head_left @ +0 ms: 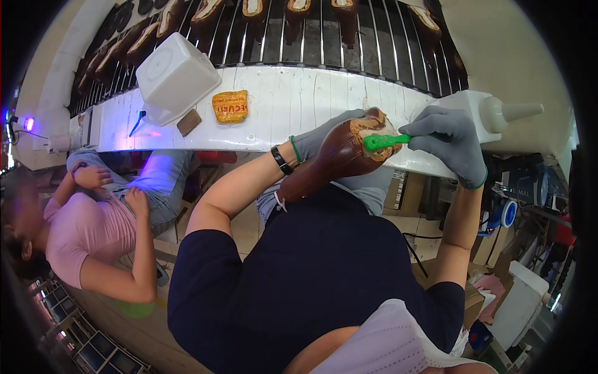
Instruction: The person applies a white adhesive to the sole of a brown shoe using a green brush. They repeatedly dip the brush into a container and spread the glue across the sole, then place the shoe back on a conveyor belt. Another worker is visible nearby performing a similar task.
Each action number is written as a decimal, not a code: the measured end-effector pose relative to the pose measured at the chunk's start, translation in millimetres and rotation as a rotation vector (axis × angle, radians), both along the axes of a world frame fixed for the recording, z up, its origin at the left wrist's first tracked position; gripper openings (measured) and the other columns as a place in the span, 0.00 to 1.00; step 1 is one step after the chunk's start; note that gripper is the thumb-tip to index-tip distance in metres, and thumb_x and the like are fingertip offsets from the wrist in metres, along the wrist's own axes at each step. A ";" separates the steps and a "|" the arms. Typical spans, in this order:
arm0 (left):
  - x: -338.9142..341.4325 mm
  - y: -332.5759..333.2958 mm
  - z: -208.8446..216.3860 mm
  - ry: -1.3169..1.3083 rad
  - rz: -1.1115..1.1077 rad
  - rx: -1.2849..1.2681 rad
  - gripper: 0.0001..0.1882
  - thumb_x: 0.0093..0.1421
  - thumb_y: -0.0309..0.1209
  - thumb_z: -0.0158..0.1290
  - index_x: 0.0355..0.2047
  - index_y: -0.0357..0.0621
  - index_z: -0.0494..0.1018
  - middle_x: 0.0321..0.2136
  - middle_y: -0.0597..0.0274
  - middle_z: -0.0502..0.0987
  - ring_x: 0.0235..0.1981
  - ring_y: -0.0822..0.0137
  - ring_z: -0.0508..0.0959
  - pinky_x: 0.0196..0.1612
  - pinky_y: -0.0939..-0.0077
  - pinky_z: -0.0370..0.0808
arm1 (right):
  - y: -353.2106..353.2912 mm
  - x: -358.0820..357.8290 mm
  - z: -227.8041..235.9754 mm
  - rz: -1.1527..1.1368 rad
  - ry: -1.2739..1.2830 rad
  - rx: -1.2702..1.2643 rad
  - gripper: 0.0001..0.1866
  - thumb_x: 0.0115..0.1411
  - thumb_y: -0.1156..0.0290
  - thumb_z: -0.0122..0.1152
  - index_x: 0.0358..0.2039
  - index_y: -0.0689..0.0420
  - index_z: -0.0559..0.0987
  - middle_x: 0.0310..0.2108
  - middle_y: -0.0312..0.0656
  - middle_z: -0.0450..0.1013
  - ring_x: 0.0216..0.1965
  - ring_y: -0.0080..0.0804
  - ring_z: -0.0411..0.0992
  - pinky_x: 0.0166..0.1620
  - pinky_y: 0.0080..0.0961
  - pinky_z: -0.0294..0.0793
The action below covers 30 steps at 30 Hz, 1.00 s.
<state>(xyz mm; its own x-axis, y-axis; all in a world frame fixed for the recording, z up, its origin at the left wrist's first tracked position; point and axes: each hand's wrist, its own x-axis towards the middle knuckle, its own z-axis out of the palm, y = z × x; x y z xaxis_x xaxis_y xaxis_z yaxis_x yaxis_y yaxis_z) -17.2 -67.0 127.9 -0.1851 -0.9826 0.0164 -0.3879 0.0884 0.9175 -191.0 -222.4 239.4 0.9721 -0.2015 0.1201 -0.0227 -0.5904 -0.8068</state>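
My gloved left hand [311, 138] is closed around the far side of a glossy brown boot upper [336, 153], its fingers partly hidden behind it. The boot's underside faces up, with a pale middle and a tan folded rim. In my gloved right hand [450, 137] a green brush [380, 143] is pinched by the handle. The brush head lies over the boot's underside; its bristles cannot be made out. Just beyond my right hand a white squeeze bottle [476, 112] with a long nozzle lies on its side on the white ledge [280, 93].
Beyond the ledge runs a roller conveyor [367, 56] bearing several brown boots [205, 22], undersides up. On the ledge are a white plastic container [174, 71], a yellow printed packet [230, 107], a small brown block [189, 123] and a blue strip [136, 124]. A co-worker [99, 234] sits at left.
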 end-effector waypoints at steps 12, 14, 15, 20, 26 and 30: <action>5.9 0.5 -84.9 0.076 0.145 -0.152 0.24 0.70 0.31 0.44 0.65 0.39 0.59 0.60 0.56 0.67 0.62 0.68 0.67 0.66 0.75 0.62 | -1.1 -20.1 -1.8 -0.023 -0.003 0.078 0.13 0.47 0.80 0.72 0.36 0.62 0.85 0.27 0.40 0.78 0.26 0.24 0.74 0.30 0.20 0.71; 1.5 3.0 -101.6 0.039 0.165 -0.205 0.26 0.68 0.35 0.48 0.64 0.42 0.60 0.60 0.56 0.67 0.62 0.66 0.67 0.66 0.73 0.63 | 3.4 -16.7 -3.3 -0.047 0.011 0.062 0.13 0.44 0.81 0.71 0.35 0.62 0.85 0.26 0.41 0.77 0.27 0.26 0.73 0.31 0.22 0.70; 1.2 2.3 -103.6 0.118 0.166 -0.186 0.28 0.67 0.38 0.49 0.64 0.44 0.61 0.61 0.56 0.68 0.62 0.64 0.68 0.66 0.72 0.63 | 6.4 -16.1 -2.3 -0.070 0.017 0.051 0.14 0.43 0.81 0.71 0.34 0.63 0.85 0.26 0.41 0.77 0.28 0.26 0.73 0.32 0.23 0.69; 1.7 -4.1 -98.2 0.271 0.160 -0.101 0.34 0.62 0.46 0.56 0.65 0.48 0.61 0.62 0.54 0.66 0.63 0.59 0.68 0.67 0.69 0.62 | 17.0 -17.7 -0.7 -0.103 -0.032 -0.067 0.13 0.48 0.78 0.72 0.37 0.59 0.86 0.27 0.38 0.78 0.26 0.21 0.73 0.30 0.20 0.69; 15.2 6.8 -58.2 0.327 0.215 -0.081 0.34 0.64 0.40 0.55 0.65 0.41 0.57 0.63 0.51 0.64 0.64 0.61 0.66 0.68 0.69 0.61 | 27.7 -20.8 2.7 -0.212 0.049 -0.016 0.11 0.48 0.81 0.68 0.36 0.62 0.85 0.25 0.40 0.76 0.27 0.22 0.73 0.31 0.20 0.68; 32.1 -5.9 -34.8 0.876 0.326 0.410 0.28 0.69 0.39 0.49 0.65 0.39 0.59 0.61 0.55 0.66 0.61 0.66 0.68 0.65 0.73 0.64 | 29.3 -18.3 7.7 -0.235 0.126 -0.017 0.11 0.50 0.80 0.67 0.36 0.63 0.85 0.24 0.38 0.75 0.26 0.19 0.70 0.30 0.20 0.67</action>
